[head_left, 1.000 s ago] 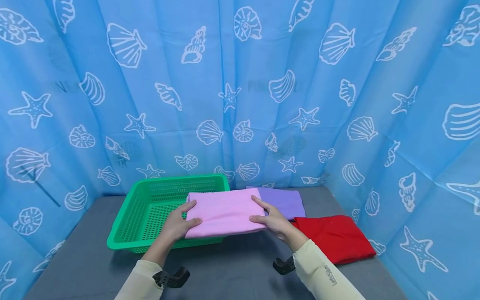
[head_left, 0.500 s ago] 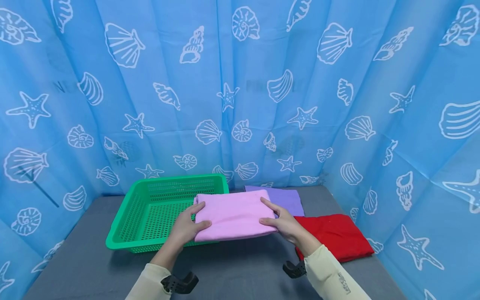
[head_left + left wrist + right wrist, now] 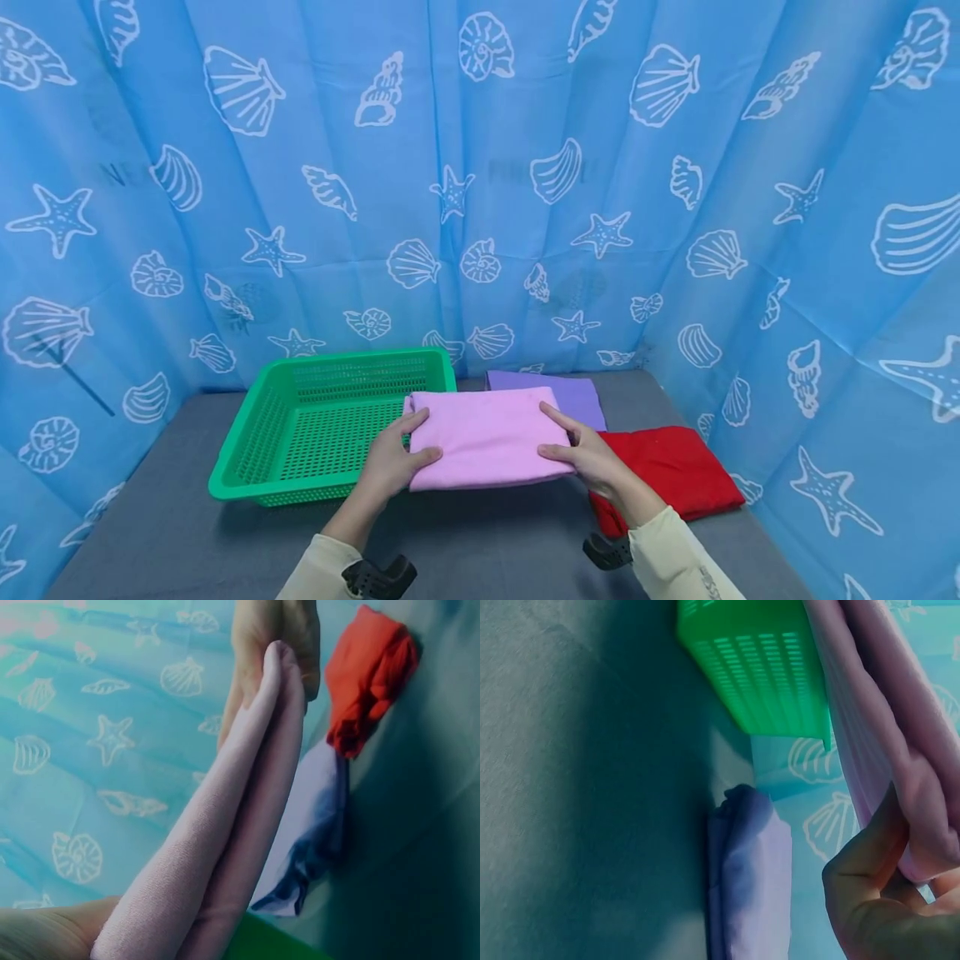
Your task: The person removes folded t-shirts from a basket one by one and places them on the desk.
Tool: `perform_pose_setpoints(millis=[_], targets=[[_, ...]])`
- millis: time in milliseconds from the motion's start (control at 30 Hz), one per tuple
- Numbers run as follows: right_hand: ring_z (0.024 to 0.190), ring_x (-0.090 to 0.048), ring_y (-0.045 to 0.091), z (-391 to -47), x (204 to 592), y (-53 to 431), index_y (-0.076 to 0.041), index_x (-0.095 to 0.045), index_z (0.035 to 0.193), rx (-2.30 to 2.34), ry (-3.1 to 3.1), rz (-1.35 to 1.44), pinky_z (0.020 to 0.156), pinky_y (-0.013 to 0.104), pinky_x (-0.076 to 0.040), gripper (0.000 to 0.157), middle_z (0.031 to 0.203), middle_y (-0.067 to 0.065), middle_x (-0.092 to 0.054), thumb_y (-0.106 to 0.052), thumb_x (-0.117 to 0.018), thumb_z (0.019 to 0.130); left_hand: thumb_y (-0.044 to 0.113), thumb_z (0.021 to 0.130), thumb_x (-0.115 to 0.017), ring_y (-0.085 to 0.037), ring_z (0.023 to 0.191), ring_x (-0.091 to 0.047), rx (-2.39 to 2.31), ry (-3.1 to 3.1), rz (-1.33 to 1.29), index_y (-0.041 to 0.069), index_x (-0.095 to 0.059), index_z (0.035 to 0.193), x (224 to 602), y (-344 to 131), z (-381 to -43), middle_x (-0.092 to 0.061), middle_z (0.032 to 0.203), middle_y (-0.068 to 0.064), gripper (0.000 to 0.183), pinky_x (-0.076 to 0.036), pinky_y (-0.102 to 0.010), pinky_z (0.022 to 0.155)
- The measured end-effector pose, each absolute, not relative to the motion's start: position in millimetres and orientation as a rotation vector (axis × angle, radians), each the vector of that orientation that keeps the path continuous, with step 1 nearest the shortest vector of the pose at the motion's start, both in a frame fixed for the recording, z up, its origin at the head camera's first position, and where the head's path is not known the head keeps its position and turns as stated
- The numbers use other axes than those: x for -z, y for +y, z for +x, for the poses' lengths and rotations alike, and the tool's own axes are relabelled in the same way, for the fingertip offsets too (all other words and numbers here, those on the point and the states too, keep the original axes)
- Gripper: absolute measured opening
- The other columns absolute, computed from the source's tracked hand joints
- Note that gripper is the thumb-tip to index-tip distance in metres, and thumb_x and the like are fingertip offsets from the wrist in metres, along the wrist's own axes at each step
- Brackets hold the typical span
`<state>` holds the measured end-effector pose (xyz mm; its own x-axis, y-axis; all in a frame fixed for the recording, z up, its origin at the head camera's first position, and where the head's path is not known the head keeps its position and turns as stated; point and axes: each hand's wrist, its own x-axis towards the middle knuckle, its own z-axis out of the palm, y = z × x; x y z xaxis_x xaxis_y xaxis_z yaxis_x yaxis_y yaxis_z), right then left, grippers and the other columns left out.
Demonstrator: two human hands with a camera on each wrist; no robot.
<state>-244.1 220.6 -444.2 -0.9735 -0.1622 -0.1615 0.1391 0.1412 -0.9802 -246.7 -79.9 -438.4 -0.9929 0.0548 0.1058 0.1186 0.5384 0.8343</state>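
A folded pink cloth (image 3: 487,437) is held up over the table between my two hands. My left hand (image 3: 393,458) grips its left edge, thumb on the upper face. At the right edge my right hand (image 3: 592,454) pinches the cloth between thumb and fingers. In the right wrist view the folded layers of the pink cloth (image 3: 922,780) show beside the thumb. Behind and to the right, a folded purple cloth (image 3: 581,400) lies on the table, partly covered by the pink one. A folded red cloth (image 3: 675,475) lies farther right, partly behind my right forearm.
A green plastic basket (image 3: 240,442) with perforated walls stands at the left on the grey table (image 3: 150,517); no cloth shows inside its visible part. A blue curtain (image 3: 360,217) with white shells hangs behind and on both sides.
Both hands have carried the pink cloth to the right and slightly nearer, off most of the basket. More of the basket's inside shows now, and the grip looks the same.
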Motion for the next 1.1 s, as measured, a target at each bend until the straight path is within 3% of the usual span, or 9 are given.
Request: perform_pose_setpoints(millis=[133,267,900,1100], targets=[[0.139,-0.022,0.04,-239,446,230,-0.022,-0.031,0.156,1.92,2.199,-0.02,0.086,0.029,-0.054,0.082,0.16,0.021,-0.015,-0.012,-0.073,0.086,0.016,0.08,-0.08,-0.043,0.139,-0.038,1.445,-2.694,-0.157,0.01,-0.055,0.141,441,-69,-246,-0.047,0.148,-0.02,0.066,-0.04,-0.061,0.104],[0.141,-0.018,0.041,-233,445,240,-0.02,-0.03,0.156,1.905,2.231,-0.032,0.091,0.031,-0.053,0.082,0.16,0.022,-0.014,-0.011,-0.072,0.086,0.015,0.079,-0.081,-0.043,0.137,-0.041,1.426,-2.683,-0.192,0.009,-0.057,0.139,444,-58,-244,-0.05,0.146,-0.019,0.065,-0.041,-0.059,0.103],[0.139,-0.019,0.043,-218,453,270,-0.017,-0.025,0.157,1.944,2.188,-0.013,0.08,0.027,-0.056,0.084,0.16,0.023,-0.01,-0.008,-0.07,0.088,0.008,0.073,-0.084,-0.042,0.124,-0.055,1.318,-2.566,-0.349,0.003,-0.063,0.131,451,-20,-239,-0.059,0.134,-0.022,0.063,-0.047,-0.054,0.099],[0.141,-0.017,0.044,-216,459,280,-0.017,-0.023,0.158,1.957,2.16,0.003,0.085,0.029,-0.056,0.084,0.16,0.024,-0.009,-0.008,-0.069,0.088,0.006,0.072,-0.084,-0.041,0.125,-0.055,1.298,-2.565,-0.355,0.004,-0.063,0.132,455,-7,-237,-0.059,0.135,-0.02,0.063,-0.048,-0.052,0.099]])
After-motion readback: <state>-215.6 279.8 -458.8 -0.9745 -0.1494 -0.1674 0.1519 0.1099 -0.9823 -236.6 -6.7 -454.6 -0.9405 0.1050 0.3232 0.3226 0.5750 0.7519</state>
